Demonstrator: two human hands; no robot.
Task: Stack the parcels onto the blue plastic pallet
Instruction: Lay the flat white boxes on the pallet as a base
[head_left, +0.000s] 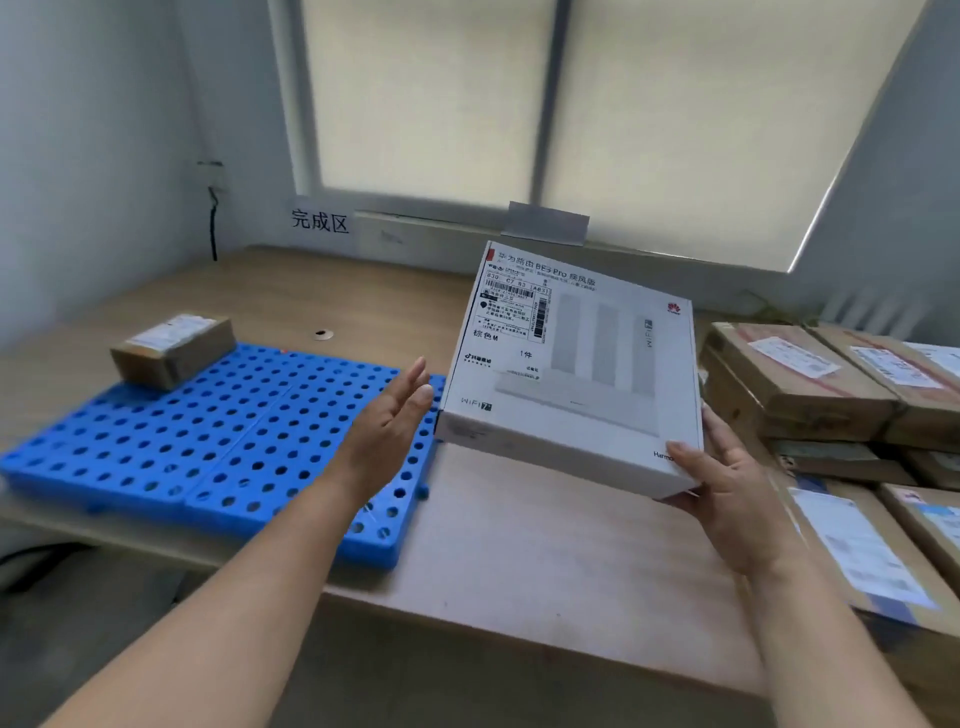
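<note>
Head view: right hand (727, 488) grips white box (571, 374) above table (519, 545).

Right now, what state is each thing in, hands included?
White box: lifted off the table, tilted, held at its near right corner.
Right hand: grips the box.
Left hand: open, fingers straight, beside the box's left edge.
Blue pallet: flat on the table, one parcel on it.
Small brown parcel: resting on the pallet's far left corner.
Brown parcels: stacked on the right, off the pallet.
Blind: drawn down.
</note>
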